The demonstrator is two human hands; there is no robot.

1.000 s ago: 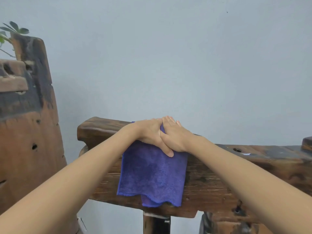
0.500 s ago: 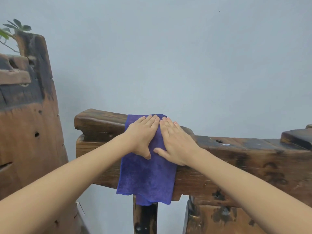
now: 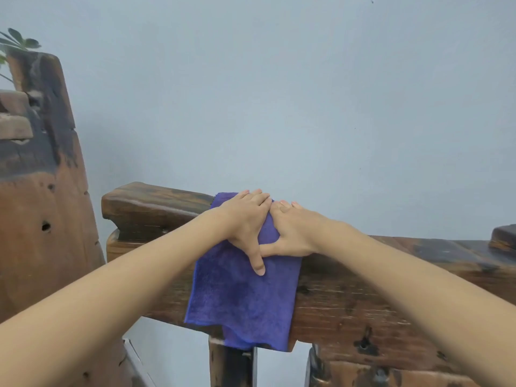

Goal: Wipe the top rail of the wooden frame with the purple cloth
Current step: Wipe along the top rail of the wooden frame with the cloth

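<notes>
A wooden frame point(image 3: 391, 289) is carrying a purple cloth point(image 3: 240, 297) draped over its top rail point(image 3: 156, 199), the left hand point(image 3: 245, 219) and right hand point(image 3: 296, 230) pressing flat, fingers spread, gripping nothing; uneven pressure could be dragging it off.

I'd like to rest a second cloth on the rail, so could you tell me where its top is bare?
The rail is bare in two patches: left of the cloth out to the rail's raised end, and right of the right hand up to the small block. The middle is crowded: the left hand and right hand both press the cloth there.
</notes>
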